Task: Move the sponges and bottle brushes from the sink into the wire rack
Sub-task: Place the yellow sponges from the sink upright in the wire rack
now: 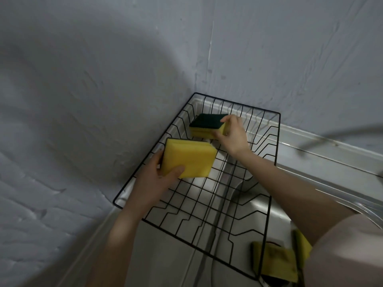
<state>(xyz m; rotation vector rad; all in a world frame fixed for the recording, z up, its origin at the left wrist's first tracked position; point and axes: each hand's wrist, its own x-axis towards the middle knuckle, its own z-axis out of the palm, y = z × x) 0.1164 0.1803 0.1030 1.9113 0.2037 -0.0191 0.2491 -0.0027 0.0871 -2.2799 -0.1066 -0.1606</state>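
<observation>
A black wire rack (pixel 275 141) sits in the corner on the steel sink's drainboard. My left hand (pixel 153 183) grips a yellow sponge (pixel 188 158), yellow side up, over the rack's left part. My right hand (pixel 233 133) holds a second sponge (pixel 205 125), green scouring side up, low at the rack's far end. Two more sponges lie in the sink basin (pixel 261 210) at the bottom right: one flat (pixel 275 259), one on edge (pixel 301 243) beside my right arm. No bottle brush is in view.
Grey walls meet in a corner right behind the rack. A blurred tap spout (pixel 331 135) reaches in from the right above the sink's back ledge. The drain (pixel 275 281) shows under the flat sponge. My right sleeve covers the lower right corner.
</observation>
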